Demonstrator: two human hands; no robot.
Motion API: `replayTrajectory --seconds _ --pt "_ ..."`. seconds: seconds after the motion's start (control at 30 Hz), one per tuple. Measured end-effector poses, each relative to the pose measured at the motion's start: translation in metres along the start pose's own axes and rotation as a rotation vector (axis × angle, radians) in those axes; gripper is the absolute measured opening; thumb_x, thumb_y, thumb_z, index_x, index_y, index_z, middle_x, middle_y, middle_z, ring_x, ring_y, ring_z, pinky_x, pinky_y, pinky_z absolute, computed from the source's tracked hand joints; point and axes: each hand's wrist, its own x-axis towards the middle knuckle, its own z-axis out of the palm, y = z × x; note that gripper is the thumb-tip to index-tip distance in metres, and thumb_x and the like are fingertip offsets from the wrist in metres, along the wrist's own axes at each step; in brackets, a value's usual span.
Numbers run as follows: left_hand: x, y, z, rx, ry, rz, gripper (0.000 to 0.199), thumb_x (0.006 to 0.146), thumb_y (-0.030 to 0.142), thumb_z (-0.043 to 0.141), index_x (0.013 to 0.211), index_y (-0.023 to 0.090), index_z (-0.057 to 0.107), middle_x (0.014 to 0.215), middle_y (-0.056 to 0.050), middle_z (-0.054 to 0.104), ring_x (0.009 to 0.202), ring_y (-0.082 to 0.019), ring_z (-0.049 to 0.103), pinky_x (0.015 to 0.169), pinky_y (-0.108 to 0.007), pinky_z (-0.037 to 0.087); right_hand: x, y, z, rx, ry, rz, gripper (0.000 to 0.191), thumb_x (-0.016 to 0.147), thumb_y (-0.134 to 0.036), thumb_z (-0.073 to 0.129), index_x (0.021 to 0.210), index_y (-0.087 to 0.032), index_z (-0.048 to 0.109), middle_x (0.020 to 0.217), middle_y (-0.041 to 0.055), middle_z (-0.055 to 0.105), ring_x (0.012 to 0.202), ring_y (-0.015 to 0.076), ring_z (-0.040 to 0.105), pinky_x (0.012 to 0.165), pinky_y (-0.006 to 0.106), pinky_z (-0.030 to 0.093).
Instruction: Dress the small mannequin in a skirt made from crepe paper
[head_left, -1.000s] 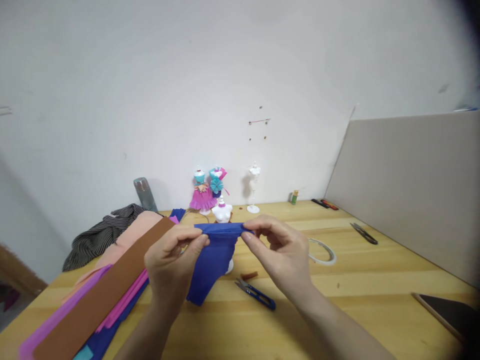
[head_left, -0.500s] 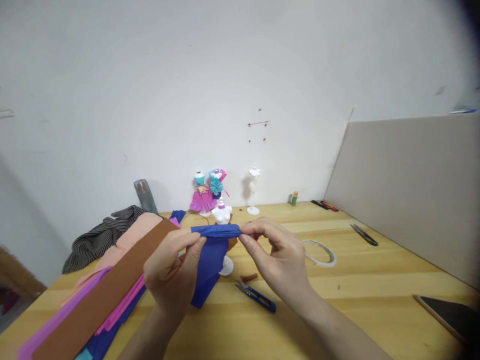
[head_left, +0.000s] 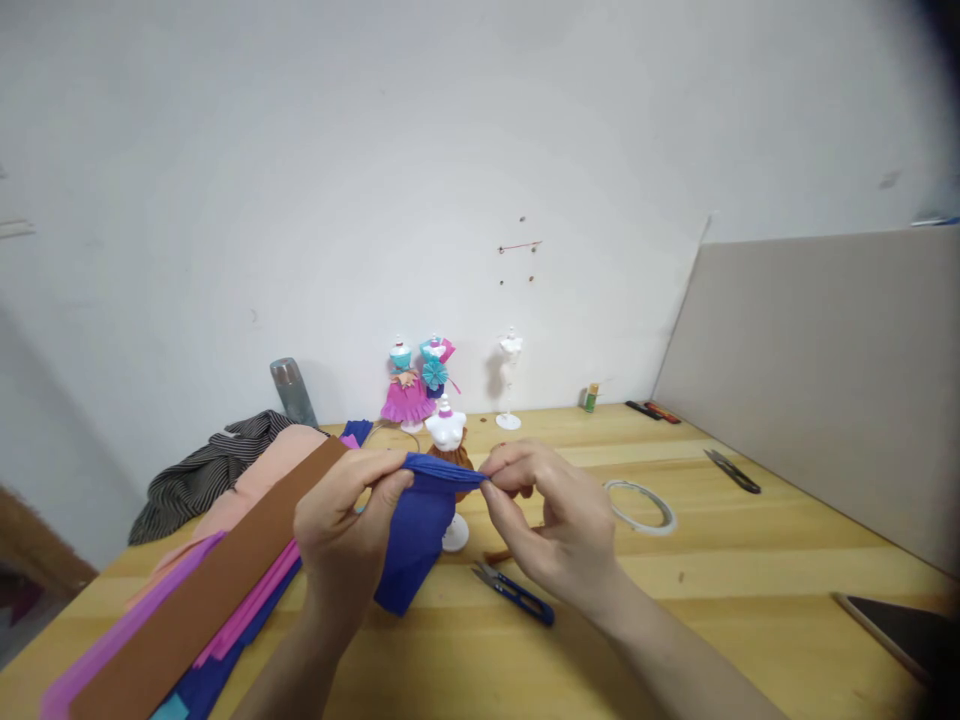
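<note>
A strip of dark blue crepe paper [head_left: 414, 535] is held up between my hands, its top edge gathered into narrow folds. My left hand [head_left: 349, 525] pinches the left end of the folded edge. Thumb and fingers of my right hand [head_left: 559, 520] are closed on its right end. The rest of the strip hangs below my left hand. Just behind it stands a small white mannequin [head_left: 448, 430] with a brown gathered skirt [head_left: 452, 459], partly hidden by the paper. Blue thread snips [head_left: 514, 594] lie below my right hand.
Coloured sheets, a brown one [head_left: 202, 590] on top, lie at left beside a striped cloth [head_left: 206, 475] and a bottle [head_left: 292, 390]. Dressed mannequins [head_left: 407, 395] and a bare one [head_left: 510, 375] stand by the wall. At right are a tape roll [head_left: 640, 506], dark snips [head_left: 733, 470] and a phone [head_left: 892, 630].
The gathered edge now slopes down to the right and more of the brown skirt shows behind it. Both hands still pinch the blue paper.
</note>
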Motion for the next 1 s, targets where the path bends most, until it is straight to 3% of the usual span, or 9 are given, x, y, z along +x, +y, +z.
replayTrajectory --seconds 0.13,0.43,0.6,0.73,0.83,0.93,1.0 --pt "0.004 0.0 -0.002 0.05 -0.069 0.07 0.018 0.078 0.008 0.067 0.087 0.022 0.072 0.083 0.003 0.075 0.077 -0.011 0.068 0.076 -0.02 0.053 0.001 0.0 0.002 0.0 0.047 -0.032 0.023 0.078 0.002 0.057 0.076 -0.02 0.05 0.073 0.0014 0.061 0.069 0.0128 0.061 0.059 0.025 0.045" --pt "0.008 0.006 -0.004 0.104 -0.097 0.105 0.015 0.079 0.005 0.063 0.079 0.02 0.066 0.075 0.003 0.069 0.073 -0.01 0.064 0.072 -0.02 0.051 0.001 -0.001 0.003 -0.053 0.083 -0.113 0.023 0.076 0.003 0.058 0.076 -0.019 0.052 0.072 0.0021 0.063 0.07 0.0153 0.065 0.061 0.027 0.05" --pt "0.013 0.01 -0.007 0.066 -0.128 0.067 0.016 0.079 0.006 0.06 0.073 0.02 0.064 0.073 0.001 0.061 0.072 -0.012 0.06 0.064 -0.022 0.05 0.003 0.001 0.003 0.06 0.068 -0.037 0.021 0.078 0.001 0.057 0.077 -0.02 0.053 0.072 0.0018 0.063 0.067 0.014 0.062 0.055 0.025 0.047" --pt "0.017 0.012 -0.016 0.084 -0.188 -0.01 0.016 0.076 0.008 0.062 0.069 0.02 0.067 0.09 -0.004 0.065 0.08 -0.015 0.064 0.057 -0.02 0.049 0.003 0.002 0.002 0.155 -0.005 0.112 0.016 0.081 -0.005 0.058 0.076 -0.02 0.054 0.074 0.0029 0.064 0.064 0.013 0.059 0.047 0.023 0.04" --pt "0.017 0.01 -0.021 -0.032 -0.288 -0.108 0.014 0.076 0.01 0.062 0.068 0.02 0.068 0.089 -0.006 0.071 0.083 -0.017 0.068 0.053 -0.02 0.05 0.004 0.002 0.0 0.187 -0.044 0.201 0.013 0.082 -0.008 0.058 0.082 -0.021 0.055 0.073 0.001 0.062 0.058 0.0108 0.054 0.049 0.023 0.041" --pt "0.014 0.007 -0.023 -0.15 -0.351 -0.298 0.007 0.075 0.016 0.064 0.07 0.018 0.069 0.075 -0.005 0.073 0.064 -0.016 0.067 0.044 -0.019 0.047 0.004 0.002 0.0 0.249 -0.077 0.302 0.015 0.082 -0.011 0.058 0.093 -0.021 0.057 0.069 -0.0016 0.06 0.053 0.0091 0.05 0.046 0.021 0.041" --pt "0.012 0.006 -0.021 -0.214 -0.357 -0.436 0.007 0.075 0.019 0.065 0.071 0.016 0.07 0.058 -0.002 0.067 0.045 -0.012 0.06 0.037 -0.018 0.043 0.005 0.002 -0.001 0.311 -0.109 0.378 0.013 0.082 -0.013 0.059 0.093 -0.02 0.059 0.069 -0.0017 0.06 0.051 0.0085 0.051 0.044 0.021 0.042"
